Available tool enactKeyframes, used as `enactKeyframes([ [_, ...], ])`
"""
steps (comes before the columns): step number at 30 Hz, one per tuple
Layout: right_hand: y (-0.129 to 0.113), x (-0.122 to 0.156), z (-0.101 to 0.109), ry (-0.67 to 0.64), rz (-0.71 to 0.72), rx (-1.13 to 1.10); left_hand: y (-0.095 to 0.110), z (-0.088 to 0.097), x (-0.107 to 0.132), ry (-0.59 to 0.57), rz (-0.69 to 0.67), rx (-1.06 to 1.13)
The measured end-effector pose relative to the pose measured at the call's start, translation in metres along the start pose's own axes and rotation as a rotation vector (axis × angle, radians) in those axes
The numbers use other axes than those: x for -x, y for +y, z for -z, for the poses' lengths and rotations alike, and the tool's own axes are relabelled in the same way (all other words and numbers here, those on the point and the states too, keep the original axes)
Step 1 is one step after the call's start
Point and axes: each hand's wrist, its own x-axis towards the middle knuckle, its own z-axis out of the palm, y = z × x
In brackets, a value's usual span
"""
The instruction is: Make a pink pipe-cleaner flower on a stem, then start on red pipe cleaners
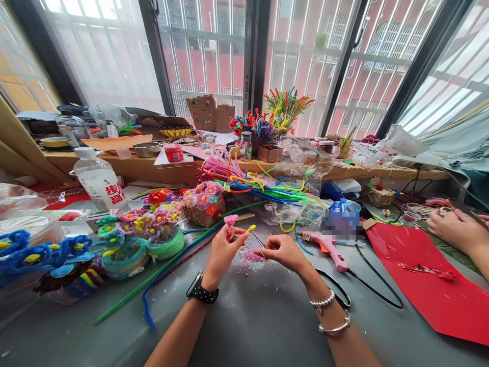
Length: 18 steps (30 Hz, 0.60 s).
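Note:
My left hand [222,252] is closed in a pinch on a small pink pipe-cleaner flower [231,220] with a yellow tip [250,228] sticking out to the right. My right hand [281,251] is closed just right of it, gripping small scissors [260,241] whose blades point up toward the flower. Pink trimmings [248,256] lie on the grey table [252,316] beneath both hands. A black watch is on my left wrist and bead and metal bracelets on the right.
A pink glue gun [327,245] with a black cord lies right of my hands. Green and blue stems [160,270] run left. Flower baskets [204,203], a water bottle [100,182], loose pipe cleaners [263,184], red paper [428,278] and another person's hands [454,230] surround the spot.

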Motion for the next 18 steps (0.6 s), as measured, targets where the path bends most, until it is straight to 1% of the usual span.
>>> enactKeyframes([
  [3,0.000,0.000,-0.001,0.001,-0.012,-0.003,-0.004,0.001,-0.001,0.012,-0.011,-0.012],
  [7,-0.001,-0.001,-0.006,-0.014,-0.019,-0.002,-0.009,0.003,-0.003,0.062,-0.096,-0.114],
  [10,0.000,-0.002,-0.009,-0.040,-0.022,-0.024,-0.013,0.003,-0.003,0.097,-0.133,-0.183],
  [14,0.002,-0.004,-0.012,-0.056,-0.053,-0.076,-0.013,0.002,-0.002,0.091,-0.168,-0.265],
  [18,0.002,-0.003,-0.014,-0.063,-0.079,-0.193,-0.012,0.001,-0.001,0.085,-0.181,-0.261],
])
